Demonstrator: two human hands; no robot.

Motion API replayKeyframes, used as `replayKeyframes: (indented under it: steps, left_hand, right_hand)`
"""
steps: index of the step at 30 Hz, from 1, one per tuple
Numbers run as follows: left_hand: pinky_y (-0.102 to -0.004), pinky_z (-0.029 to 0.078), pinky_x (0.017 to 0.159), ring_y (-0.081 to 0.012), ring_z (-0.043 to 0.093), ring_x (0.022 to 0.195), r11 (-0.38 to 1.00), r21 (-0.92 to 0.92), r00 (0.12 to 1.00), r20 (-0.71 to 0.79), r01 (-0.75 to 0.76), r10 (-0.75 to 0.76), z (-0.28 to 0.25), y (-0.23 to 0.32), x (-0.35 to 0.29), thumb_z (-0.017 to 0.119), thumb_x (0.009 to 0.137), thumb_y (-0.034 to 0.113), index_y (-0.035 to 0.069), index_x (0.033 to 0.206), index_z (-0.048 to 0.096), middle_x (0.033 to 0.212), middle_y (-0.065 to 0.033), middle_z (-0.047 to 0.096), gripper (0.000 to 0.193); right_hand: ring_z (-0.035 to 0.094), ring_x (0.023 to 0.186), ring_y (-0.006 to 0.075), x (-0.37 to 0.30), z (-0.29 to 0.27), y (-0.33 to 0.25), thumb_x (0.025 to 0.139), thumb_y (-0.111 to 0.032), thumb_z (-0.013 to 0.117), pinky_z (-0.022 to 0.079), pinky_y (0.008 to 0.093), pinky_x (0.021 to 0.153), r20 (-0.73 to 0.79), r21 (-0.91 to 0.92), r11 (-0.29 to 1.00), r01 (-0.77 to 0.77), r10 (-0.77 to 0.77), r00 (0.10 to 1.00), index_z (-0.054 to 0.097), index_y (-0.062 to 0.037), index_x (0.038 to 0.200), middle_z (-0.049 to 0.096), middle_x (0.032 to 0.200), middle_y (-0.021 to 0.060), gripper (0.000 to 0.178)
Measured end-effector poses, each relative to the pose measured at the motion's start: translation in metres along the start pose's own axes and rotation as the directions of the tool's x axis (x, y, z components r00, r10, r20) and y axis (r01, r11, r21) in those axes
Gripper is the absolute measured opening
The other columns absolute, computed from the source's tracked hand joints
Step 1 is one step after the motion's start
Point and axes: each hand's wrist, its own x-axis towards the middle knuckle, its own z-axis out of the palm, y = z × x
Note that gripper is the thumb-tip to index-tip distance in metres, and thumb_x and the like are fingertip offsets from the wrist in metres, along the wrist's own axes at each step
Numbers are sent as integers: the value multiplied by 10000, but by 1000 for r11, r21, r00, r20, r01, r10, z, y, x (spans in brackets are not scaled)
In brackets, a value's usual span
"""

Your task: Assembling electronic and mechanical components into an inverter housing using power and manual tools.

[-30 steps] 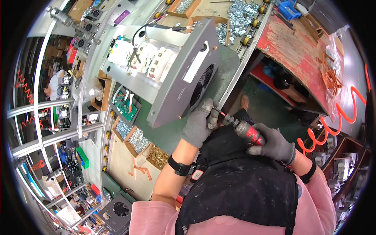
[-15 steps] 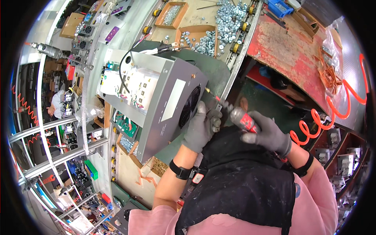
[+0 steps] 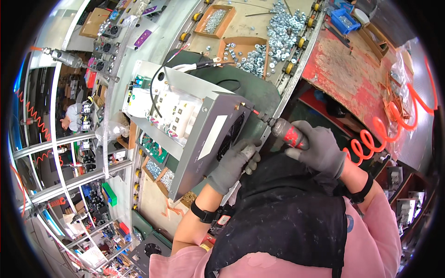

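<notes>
In my right hand (image 3: pixel 320 150), gloved in grey, is a pneumatic screwdriver (image 3: pixel 288 133) with a red-marked barrel. Its long bit points up and left, and the tip meets or nearly meets a small brass-coloured fitting near the top corner of a grey panel (image 3: pixel 197 162). This panel fronts an open metal enclosure (image 3: pixel 185 85) with wiring and white blocks inside. A round black fan (image 3: pixel 231 136) shows in the panel. My left hand (image 3: pixel 234 167), also gloved, is beside the panel below the fan, fingers curled; what they hold, if anything, is hidden.
Cardboard trays of screws (image 3: pixel 215 21) and a heap of washers and nuts (image 3: pixel 285 34) lie beyond the enclosure. At right stands a worn red table (image 3: pixel 345 69) with a blue bin (image 3: pixel 344 22). A coiled red hose (image 3: pixel 371 139) hangs near my right arm. Green circuit boards (image 3: pixel 153 147) sit left.
The screwdriver has swung up, its bit now at the panel's top corner instead of in the air beside it. My left hand has shifted slightly down. The whole view has shifted a little.
</notes>
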Motion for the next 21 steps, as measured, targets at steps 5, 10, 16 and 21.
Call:
replayKeyframes:
  steps: [5, 10, 16, 21]
  left_hand:
    - [-206, 432, 575, -73, 516, 656, 977, 207, 998, -52, 46, -36, -8, -2, -9, 453, 957, 309, 3, 1238, 463, 822, -36, 543, 415]
    - [-197, 429, 583, -67, 515, 664, 982, 169, 989, -134, 85, -62, -23, -24, -27, 449, 964, 289, 12, 1230, 481, 851, -31, 548, 385]
    - [-191, 427, 536, -59, 521, 651, 987, 125, 960, -273, 98, -60, -40, -47, -48, 446, 971, 270, 39, 1201, 514, 820, -28, 552, 333]
    - [-194, 429, 557, -67, 532, 641, 982, 146, 943, -327, 117, -63, -49, -61, -65, 452, 968, 254, 15, 1176, 532, 820, -34, 575, 327]
  right_hand:
    - [615, 760, 367, 11, -15, -4, 726, -435, 702, 463, 439, 712, 89, -47, 999, 1, 3, 996, 473, -107, 1154, 624, 752, 171, 586]
    - [620, 763, 359, 8, -22, -10, 729, -417, 707, 468, 417, 715, 134, 60, 998, -18, 10, 991, 486, -89, 1130, 627, 771, 169, 563]
    - [647, 729, 235, 15, -20, -7, 720, -378, 738, 484, 358, 682, 199, 312, 947, -75, 12, 980, 517, -51, 1086, 637, 769, 121, 538]
    - [648, 720, 179, 18, -25, -17, 724, -350, 738, 492, 312, 665, 296, 343, 914, -215, 112, 949, 524, -47, 1090, 643, 784, 110, 521]
